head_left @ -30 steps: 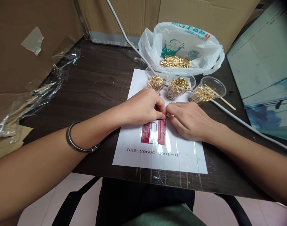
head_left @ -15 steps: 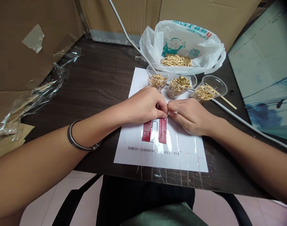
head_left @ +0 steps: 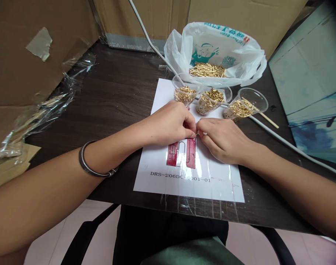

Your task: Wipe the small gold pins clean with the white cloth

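Note:
My left hand (head_left: 172,123) is closed in a pinch over the upper part of the printed sheet (head_left: 146,169). Facing it, my right hand (head_left: 224,140) is closed too, fingertips almost touching those of the left. A tiny gold pin (head_left: 197,133) shows between the two sets of fingertips; most of it is hidden. A small whitish spot lies between my right fingers, too small to name. Below the hands, the sheet carries a red picture (head_left: 191,154) and a printed code, under clear tape. Just beyond stand the left plastic cup (head_left: 185,96), the middle plastic cup (head_left: 210,103) and the right plastic cup (head_left: 239,109), holding small gold pieces.
A white plastic bag (head_left: 239,66) with many gold pins (head_left: 208,70) stands behind the cups. One thin stick (head_left: 268,120) pokes out beside the right cup. A white cable (head_left: 297,150) crosses the table. Cardboard (head_left: 146,22) walls the back and left.
My right hand has shifted very slightly, its knuckles a little lower. The left hand keeps its pinch in the same place. The view has moved a touch.

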`<state>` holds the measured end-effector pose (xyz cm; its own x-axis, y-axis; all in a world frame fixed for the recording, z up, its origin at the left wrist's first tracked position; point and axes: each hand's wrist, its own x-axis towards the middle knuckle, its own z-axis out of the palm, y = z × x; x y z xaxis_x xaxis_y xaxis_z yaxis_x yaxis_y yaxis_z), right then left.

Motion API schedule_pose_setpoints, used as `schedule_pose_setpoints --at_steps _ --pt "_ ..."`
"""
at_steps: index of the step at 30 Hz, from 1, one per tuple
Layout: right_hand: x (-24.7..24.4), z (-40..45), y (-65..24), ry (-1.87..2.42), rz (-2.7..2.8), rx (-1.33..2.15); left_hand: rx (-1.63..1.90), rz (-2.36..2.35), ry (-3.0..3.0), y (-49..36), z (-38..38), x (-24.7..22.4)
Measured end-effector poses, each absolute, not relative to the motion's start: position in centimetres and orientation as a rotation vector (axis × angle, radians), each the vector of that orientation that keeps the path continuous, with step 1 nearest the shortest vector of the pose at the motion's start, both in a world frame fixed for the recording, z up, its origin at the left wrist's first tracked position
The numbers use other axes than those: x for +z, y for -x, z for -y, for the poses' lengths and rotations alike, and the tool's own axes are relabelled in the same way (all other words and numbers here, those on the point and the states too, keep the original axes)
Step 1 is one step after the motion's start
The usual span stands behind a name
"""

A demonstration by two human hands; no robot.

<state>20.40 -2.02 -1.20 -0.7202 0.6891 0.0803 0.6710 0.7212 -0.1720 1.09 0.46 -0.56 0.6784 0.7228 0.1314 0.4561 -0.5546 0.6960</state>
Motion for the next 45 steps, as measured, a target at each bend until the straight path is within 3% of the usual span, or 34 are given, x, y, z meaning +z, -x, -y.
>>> schedule_pose_setpoints --at_steps 11,29,45 --pt "-1.3 3.3 -19.6 1.297 2.708 0.116 0.547 -0.902 -2.256 -1.0 -0.4 -0.7" --pt "-1.9 2.4 -21.9 0.969 1.822 1.179 0.822 -0.996 -1.968 -2.0 1.1 0.1" --pt "-2.2 2.3 -21.8 0.943 1.699 1.177 0.790 -1.022 -1.926 -2.4 1.5 0.1"
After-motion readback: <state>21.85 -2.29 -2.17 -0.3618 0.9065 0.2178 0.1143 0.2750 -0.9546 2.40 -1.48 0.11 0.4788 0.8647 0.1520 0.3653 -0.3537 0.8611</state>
